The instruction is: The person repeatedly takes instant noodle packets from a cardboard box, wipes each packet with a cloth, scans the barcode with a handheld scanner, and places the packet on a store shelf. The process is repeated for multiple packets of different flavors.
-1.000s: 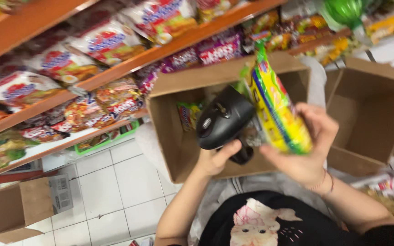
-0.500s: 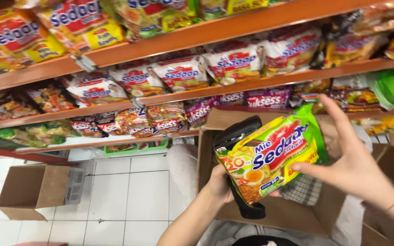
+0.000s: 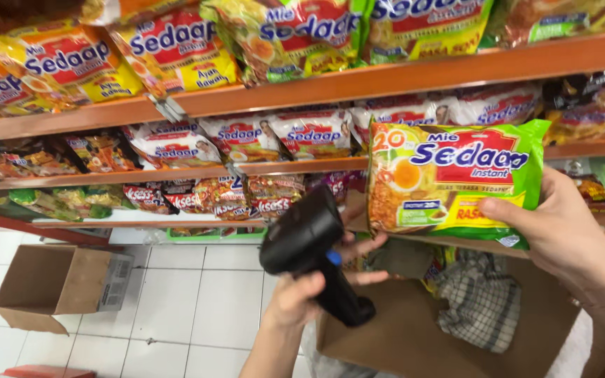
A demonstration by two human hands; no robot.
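Orange shelves [image 3: 386, 78] packed with noodle packets, white tiled floor [image 3: 197, 308], open cardboard box [image 3: 57, 283] on it

A green-and-yellow noodle packet [image 3: 449, 183] is held before orange shelves [image 3: 358, 82] stacked with red, yellow and white packets [image 3: 176, 50].

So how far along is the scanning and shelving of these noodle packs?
Shelves already look well stocked with packets. In hand: the right hand holds a green-edged noodle pack up flat, while the left hand grips a black handheld scanner just beside it. Left: this pack isn't shelved, and more packets show in the open cardboard box below.
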